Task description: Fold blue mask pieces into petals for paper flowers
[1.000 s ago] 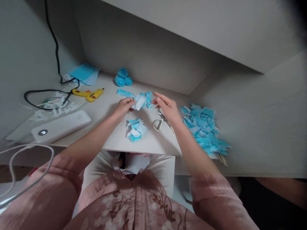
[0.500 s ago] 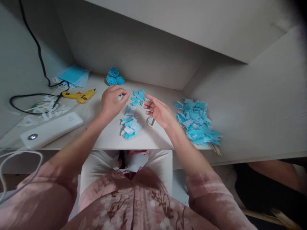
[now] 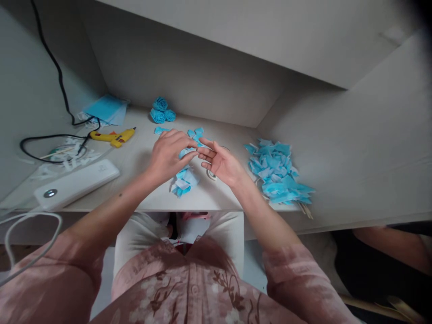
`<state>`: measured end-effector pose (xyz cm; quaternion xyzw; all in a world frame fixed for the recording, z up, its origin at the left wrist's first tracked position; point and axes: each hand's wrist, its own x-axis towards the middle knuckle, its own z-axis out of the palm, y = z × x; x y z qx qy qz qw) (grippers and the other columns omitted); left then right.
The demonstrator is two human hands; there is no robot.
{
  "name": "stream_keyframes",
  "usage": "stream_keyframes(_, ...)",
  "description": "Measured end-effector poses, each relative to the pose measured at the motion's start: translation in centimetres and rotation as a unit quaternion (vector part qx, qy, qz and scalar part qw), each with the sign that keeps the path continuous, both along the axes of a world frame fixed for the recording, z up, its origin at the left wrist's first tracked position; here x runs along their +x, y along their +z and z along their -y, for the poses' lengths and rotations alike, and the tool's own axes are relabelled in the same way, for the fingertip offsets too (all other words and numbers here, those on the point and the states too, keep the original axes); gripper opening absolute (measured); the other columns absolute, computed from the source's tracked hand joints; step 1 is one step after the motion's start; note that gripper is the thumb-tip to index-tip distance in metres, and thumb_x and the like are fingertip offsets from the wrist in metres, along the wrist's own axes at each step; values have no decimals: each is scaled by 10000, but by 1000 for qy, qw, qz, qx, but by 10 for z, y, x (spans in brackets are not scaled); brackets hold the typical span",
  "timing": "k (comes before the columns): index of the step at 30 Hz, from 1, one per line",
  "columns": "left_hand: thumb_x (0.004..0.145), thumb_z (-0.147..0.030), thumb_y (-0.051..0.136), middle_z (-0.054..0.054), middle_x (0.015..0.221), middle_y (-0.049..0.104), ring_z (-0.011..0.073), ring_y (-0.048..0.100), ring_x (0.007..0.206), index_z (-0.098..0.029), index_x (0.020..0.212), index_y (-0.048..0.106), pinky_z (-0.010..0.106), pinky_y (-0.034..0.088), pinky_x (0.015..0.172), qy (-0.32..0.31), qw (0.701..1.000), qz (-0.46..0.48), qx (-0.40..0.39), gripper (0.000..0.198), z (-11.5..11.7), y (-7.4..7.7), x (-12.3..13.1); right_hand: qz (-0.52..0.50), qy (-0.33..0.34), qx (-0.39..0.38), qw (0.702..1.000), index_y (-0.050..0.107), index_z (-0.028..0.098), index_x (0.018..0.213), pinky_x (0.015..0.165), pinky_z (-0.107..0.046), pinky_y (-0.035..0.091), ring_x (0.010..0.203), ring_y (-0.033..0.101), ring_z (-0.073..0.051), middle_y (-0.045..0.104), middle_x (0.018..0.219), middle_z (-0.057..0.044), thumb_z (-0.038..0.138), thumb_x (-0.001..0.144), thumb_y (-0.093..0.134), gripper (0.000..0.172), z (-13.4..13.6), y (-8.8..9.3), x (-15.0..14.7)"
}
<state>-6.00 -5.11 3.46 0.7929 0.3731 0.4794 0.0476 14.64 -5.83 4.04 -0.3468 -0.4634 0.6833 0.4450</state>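
My left hand [image 3: 172,153] is pinched, thumb and forefinger brought close together. Its fingertips meet those of my right hand [image 3: 219,163], and whatever small thing lies between them I cannot make out. The right hand is turned palm inward, its fingers loosely stretched and apart. Just beyond both hands lie small blue petal-shaped pieces [image 3: 196,132], partly covered. Below the left hand is a small heap of blue and white fabric pieces [image 3: 183,183]. A pale ring-shaped item [image 3: 211,174] shows in part under the right hand.
Three blue fabric roses [image 3: 162,110] stand at the back. On the left are a yellow glue gun [image 3: 116,137], blue sheets [image 3: 106,108], white scraps, a black cord and a white power bank [image 3: 77,183]. A large blue fabric pile [image 3: 273,166] lies right, with sticks beneath it.
My left hand has moved right and nearer to me, its fingertips now at the right hand's. A blue piece behind it has come into view.
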Motion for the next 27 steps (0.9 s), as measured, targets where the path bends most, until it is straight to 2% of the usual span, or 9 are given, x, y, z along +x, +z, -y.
stream_keyframes(6, 899, -330, 629, 59, 893, 748, 249, 653, 923, -239, 840, 737, 420, 434, 935, -9, 1000, 0, 3, 153, 7, 2, 0, -14, 12, 5, 1000, 758, 278, 1144, 767, -269, 574, 953, 701, -157, 808, 1063, -25, 467, 964, 613, 298, 3, 2, -2)
stream_keyframes(8, 873, -306, 636, 45, 867, 739, 234, 649, 899, -231, 806, 718, 405, 450, 928, -3, 999, 19, -32, 130, 9, 4, 0, 1, 4, 22, 1000, 766, 273, 1139, 767, -277, 567, 953, 697, -164, 810, 1064, -31, 472, 940, 651, 304, 3, 2, -2)
stream_keyframes(10, 853, -282, 634, 28, 849, 728, 211, 641, 864, -224, 798, 697, 369, 474, 886, 12, 992, 72, -100, 102, 9, 4, -3, 22, -23, 53, 998, 776, 276, 1135, 771, -277, 559, 953, 697, -164, 813, 1055, -32, 458, 906, 704, 302, 2, 1, 0)
stream_keyframes(13, 833, -255, 646, 9, 801, 697, 179, 613, 787, -215, 783, 670, 320, 485, 793, 26, 956, 184, -229, 69, 8, 2, -16, 37, -63, 82, 994, 792, 293, 1126, 752, -258, 544, 927, 699, -148, 815, 1028, -19, 442, 861, 765, 305, -1, -4, 10)
stream_keyframes(15, 818, -226, 669, 1, 761, 669, 168, 591, 755, -208, 755, 662, 310, 478, 769, 29, 926, 238, -291, 66, 7, -1, -34, 42, -74, 77, 993, 800, 295, 1115, 734, -257, 540, 903, 700, -144, 814, 1012, -19, 453, 832, 793, 325, -2, -8, 19)
stream_keyframes(19, 889, -195, 660, -5, 780, 662, 130, 567, 753, -179, 855, 701, 289, 451, 778, 8, 870, 339, -359, 56, 11, -8, -78, 64, -92, 52, 992, 811, 273, 1080, 719, -268, 543, 865, 700, -148, 811, 984, -37, 479, 758, 854, 384, -1, -16, 38)
stream_keyframes(22, 957, -191, 627, -1, 801, 642, 109, 567, 770, -142, 931, 690, 279, 442, 796, 7, 823, 409, -394, 84, 13, -11, -101, 73, -111, 35, 991, 816, 261, 1057, 715, -271, 546, 841, 699, -147, 809, 963, -43, 495, 720, 881, 416, 0, -21, 50)
stream_keyframes(25, 1010, -245, 572, 3, 764, 606, 110, 545, 735, -125, 919, 668, 283, 438, 759, 23, 812, 423, -402, 179, 10, -12, -110, 72, -130, 31, 988, 822, 259, 1034, 702, -259, 543, 826, 695, -138, 806, 947, -38, 501, 700, 893, 418, -2, -25, 59)
stream_keyframes(27, 1011, -263, 568, -5, 739, 577, 107, 522, 711, -135, 864, 633, 278, 432, 736, 38, 819, 414, -394, 206, 9, -10, -117, 72, -137, 28, 988, 827, 261, 1027, 699, -250, 543, 819, 695, -132, 806, 942, -35, 508, 688, 901, 426, -3, -27, 64)
